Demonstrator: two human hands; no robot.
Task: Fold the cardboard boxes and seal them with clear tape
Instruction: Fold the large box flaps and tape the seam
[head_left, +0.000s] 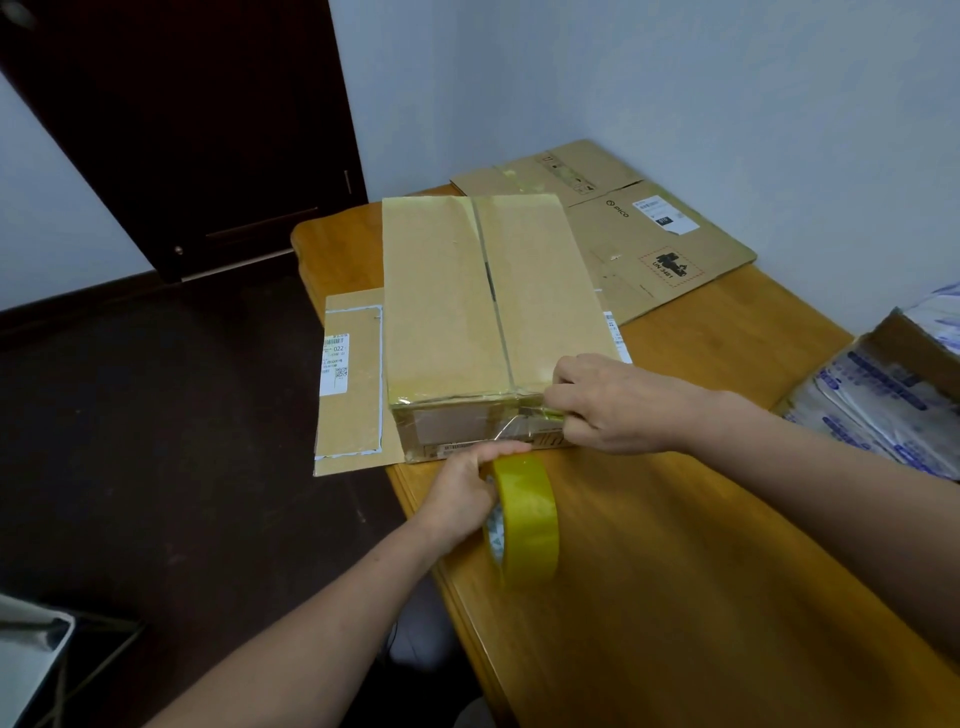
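Note:
A folded cardboard box (483, 301) stands on the wooden table (675, 545), its top flaps closed with a tape strip along the centre seam. My left hand (462, 488) grips a yellowish roll of clear tape (524, 519) just in front of the box, index finger stretched along the roll's top. A strip of tape (511, 423) runs from the roll up to the box's near face. My right hand (618, 405) pinches that strip's end at the box's near top right edge.
A flattened box (350, 384) lies under the folded box and overhangs the table's left edge. More flattened cardboard (649, 244) lies at the far end by the wall. A carton of wrapped packs (893, 395) sits at the right. Dark floor is on the left.

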